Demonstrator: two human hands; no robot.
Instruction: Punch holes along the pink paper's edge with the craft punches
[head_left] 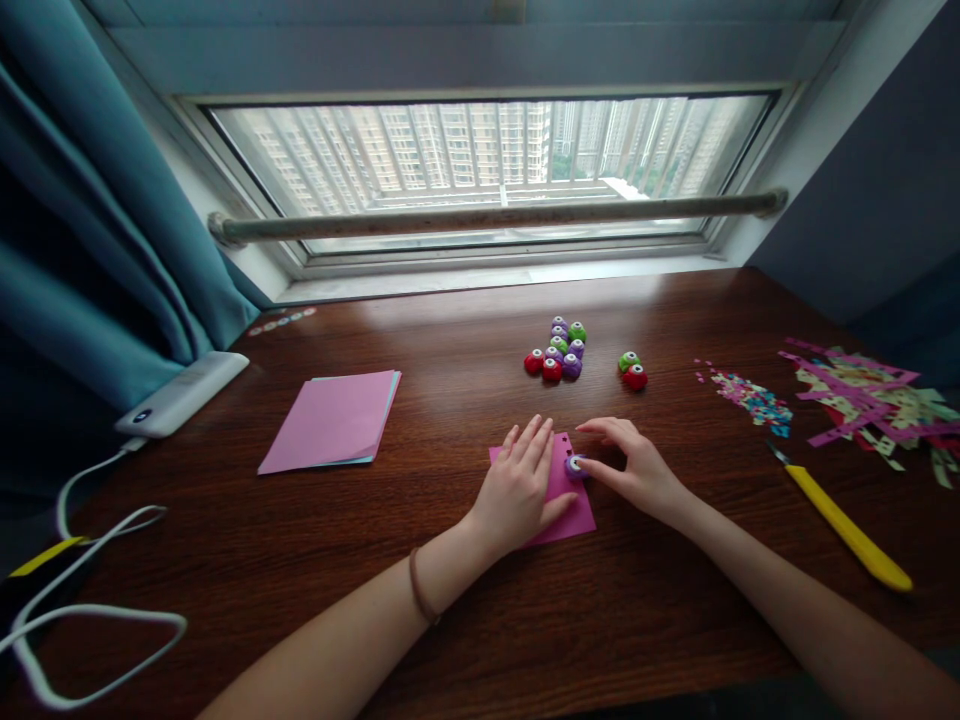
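A sheet of magenta paper (574,513) lies on the table, with a few small punched holes near its upper right edge. My left hand (519,487) rests flat over its left part, fingers stretched out and holding nothing. At the paper's right edge sits a small purple craft punch (574,466) with a white-and-dark eye-like top. The thumb of my right hand (634,470) touches this punch. Its other fingers extend past the punch, apart from the thumb and not closed around it. Part of the paper is hidden under my left hand.
Several colourful punches (555,352) cluster ahead, with a green punch (628,361) and red punch (635,377) beside them. Stacked paper (330,420) and a white power bank (184,395) lie left. Confetti (754,400), paper strips (862,395) and a yellow-handled craft knife (847,525) lie right.
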